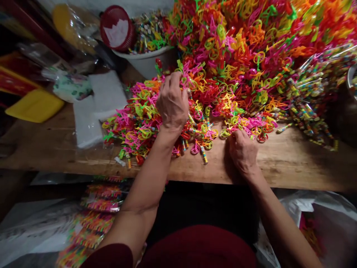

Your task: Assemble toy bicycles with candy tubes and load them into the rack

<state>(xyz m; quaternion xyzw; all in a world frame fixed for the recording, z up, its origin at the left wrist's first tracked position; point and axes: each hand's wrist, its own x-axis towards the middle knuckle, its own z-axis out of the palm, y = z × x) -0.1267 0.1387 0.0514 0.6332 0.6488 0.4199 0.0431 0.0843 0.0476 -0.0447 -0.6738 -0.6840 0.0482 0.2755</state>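
My left hand (173, 101) reaches onto a heap of small, bright plastic toys (139, 108). Its fingers are bent down and pressed together, and the tips are hidden behind the hand. My right hand (243, 150) is closed at the near edge of a smaller cluster of these toys (240, 121), its knuckles up; whatever it may hold is hidden. Between the hands lie several short tubes with patterned wrapping, one of them a yellow and blue tube (204, 155). All of this rests on a wooden table (279, 163).
A tall mound of coloured toys (237, 44) fills the back. Bundled patterned tubes (309, 115) lie at right. A white tub (150, 61) holds more tubes and a red basket (117, 29). White papers (108, 93) and a yellow scoop-like piece (35, 106) are left. Packed toys (95, 219) hang below.
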